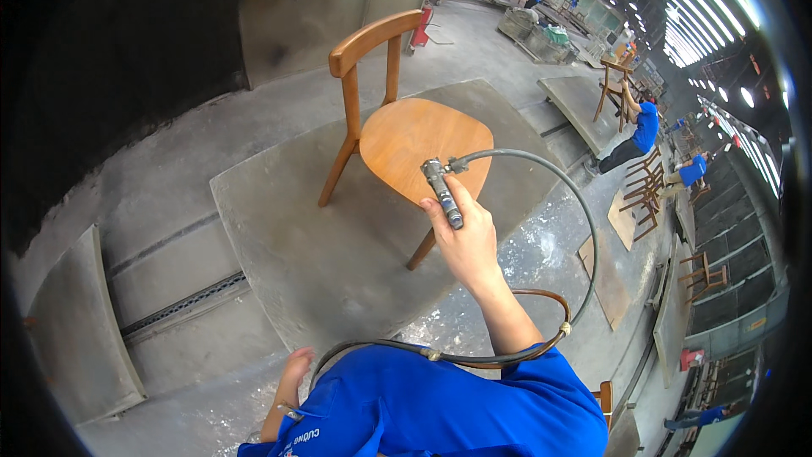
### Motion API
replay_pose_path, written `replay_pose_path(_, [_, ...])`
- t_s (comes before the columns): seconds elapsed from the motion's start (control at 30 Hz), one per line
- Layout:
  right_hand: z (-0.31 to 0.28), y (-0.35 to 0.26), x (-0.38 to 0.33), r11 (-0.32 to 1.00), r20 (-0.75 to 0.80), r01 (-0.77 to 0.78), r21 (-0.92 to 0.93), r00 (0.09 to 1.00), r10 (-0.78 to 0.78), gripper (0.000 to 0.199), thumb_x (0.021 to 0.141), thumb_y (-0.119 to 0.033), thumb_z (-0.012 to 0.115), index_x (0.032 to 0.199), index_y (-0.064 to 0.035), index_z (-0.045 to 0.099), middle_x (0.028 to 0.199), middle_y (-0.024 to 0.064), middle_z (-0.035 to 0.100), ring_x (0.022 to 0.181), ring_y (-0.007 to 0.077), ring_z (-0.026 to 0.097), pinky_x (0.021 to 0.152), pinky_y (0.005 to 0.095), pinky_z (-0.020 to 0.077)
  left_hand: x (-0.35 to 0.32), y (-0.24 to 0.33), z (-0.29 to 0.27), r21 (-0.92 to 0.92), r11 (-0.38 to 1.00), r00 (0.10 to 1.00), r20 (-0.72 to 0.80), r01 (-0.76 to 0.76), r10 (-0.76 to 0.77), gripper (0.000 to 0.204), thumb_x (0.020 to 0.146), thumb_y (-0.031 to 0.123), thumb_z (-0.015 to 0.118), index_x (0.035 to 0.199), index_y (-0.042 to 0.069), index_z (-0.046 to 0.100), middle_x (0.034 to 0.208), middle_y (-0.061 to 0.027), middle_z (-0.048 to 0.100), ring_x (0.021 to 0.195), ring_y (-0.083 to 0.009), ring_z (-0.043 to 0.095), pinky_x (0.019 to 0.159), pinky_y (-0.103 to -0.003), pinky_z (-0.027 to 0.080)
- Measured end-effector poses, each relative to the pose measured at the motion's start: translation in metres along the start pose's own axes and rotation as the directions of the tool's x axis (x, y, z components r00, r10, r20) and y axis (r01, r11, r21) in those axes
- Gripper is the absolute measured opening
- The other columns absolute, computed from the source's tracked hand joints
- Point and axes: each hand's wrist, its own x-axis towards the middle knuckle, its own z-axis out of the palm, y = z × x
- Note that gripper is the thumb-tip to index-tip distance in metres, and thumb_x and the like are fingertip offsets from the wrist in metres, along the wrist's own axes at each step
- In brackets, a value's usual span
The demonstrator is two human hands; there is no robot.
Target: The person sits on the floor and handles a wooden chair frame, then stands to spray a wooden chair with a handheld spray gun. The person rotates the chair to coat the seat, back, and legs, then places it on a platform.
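Note:
My right hand is closed around a small metal spray gun, raised over the front of a wooden chair's seat. A dark hose runs from the gun, loops to the right and passes back across my blue shirt. The chair, orange-brown with a curved back rail, stands upright on a grey flat board. Low at the left, beside my body, my left hand hangs away from the chair. Its fingers look loosely extended, with nothing visible in them.
Another grey board lies at the left, past a slotted floor track. At the right, a person in blue handles a chair near a low platform. Several stacked chairs stand nearby. A dark-stained wall rises behind.

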Motion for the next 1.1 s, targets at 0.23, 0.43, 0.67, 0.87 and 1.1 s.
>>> replay_pose_path(0.23, [-0.006, 0.003, 0.0, 0.997, -0.028, -0.023, 0.08, 0.999, 0.025, 0.051, 0.093, -0.034, 0.072, 0.129, 0.0014, 0.061, 0.098, 0.0244, 0.072, 0.09, 0.0368, 0.072, 0.078, 0.0393, 0.0541, -0.036, 0.073, 0.052, 0.391, 0.88, 0.939, 0.307, -0.271, 0.153, 0.034, 0.091, 0.028, 0.068, 0.112, 0.001, 0.07, 0.109, -0.0179, 0.072, 0.1, -0.0289, 0.067, 0.088, -0.037, 0.052])
replay_pose_path(0.43, [-0.037, 0.02, 0.015, 0.914, 0.069, -0.229, 0.336, 0.973, 0.219, 0.032, 0.098, -0.03, 0.067, 0.107, 0.0011, 0.067, 0.073, 0.0028, 0.065, 0.067, 0.01, 0.061, 0.064, 0.0279, 0.05, -0.077, 0.131, 0.071, 0.44, 0.764, 0.878, 0.155, -0.472, 0.453, 0.032, 0.09, 0.031, 0.071, 0.081, 0.0, 0.068, 0.073, -0.0217, 0.066, 0.067, -0.035, 0.066, 0.064, -0.041, 0.05])
replay_pose_path(0.67, [-0.089, 0.031, 0.051, 0.918, 0.264, -0.202, 0.342, 0.958, 0.112, 0.046, 0.101, -0.049, 0.056, 0.089, -0.0052, 0.062, 0.072, 0.0018, 0.065, 0.063, 0.0076, 0.063, 0.045, 0.0225, 0.0424, -0.166, 0.259, 0.096, 0.44, 0.605, 0.724, 0.174, -0.663, 0.667, 0.022, 0.088, 0.022, 0.071, 0.081, 0.002, 0.067, 0.066, -0.018, 0.063, 0.06, -0.0331, 0.063, 0.058, -0.039, 0.048])
replay_pose_path(0.87, [-0.101, 0.034, 0.096, 0.965, 0.403, -0.183, 0.185, 0.91, 0.095, 0.047, 0.099, -0.051, 0.058, 0.083, -0.0073, 0.061, 0.068, 0.0018, 0.064, 0.061, 0.0075, 0.062, 0.045, 0.024, 0.042, -0.239, 0.313, 0.117, 0.256, 0.633, 0.683, 0.292, -0.73, 0.67, 0.009, 0.084, 0.009, 0.071, 0.09, 0.003, 0.072, 0.067, -0.0117, 0.066, 0.061, -0.0156, 0.063, 0.059, -0.032, 0.048])
replay_pose_path(1.1, [-0.096, 0.058, 0.148, 0.992, 0.126, -0.127, -0.011, 0.984, 0.127, 0.051, 0.094, -0.053, 0.066, 0.093, -0.0014, 0.069, 0.066, 0.0038, 0.062, 0.061, 0.0129, 0.065, 0.06, 0.0303, 0.0511, -0.244, 0.308, 0.141, 0.129, 0.691, 0.686, 0.347, -0.711, 0.64, 0.01, 0.089, 0.008, 0.068, 0.096, 0.003, 0.074, 0.073, -0.0046, 0.071, 0.065, -0.0091, 0.061, 0.062, -0.028, 0.049])
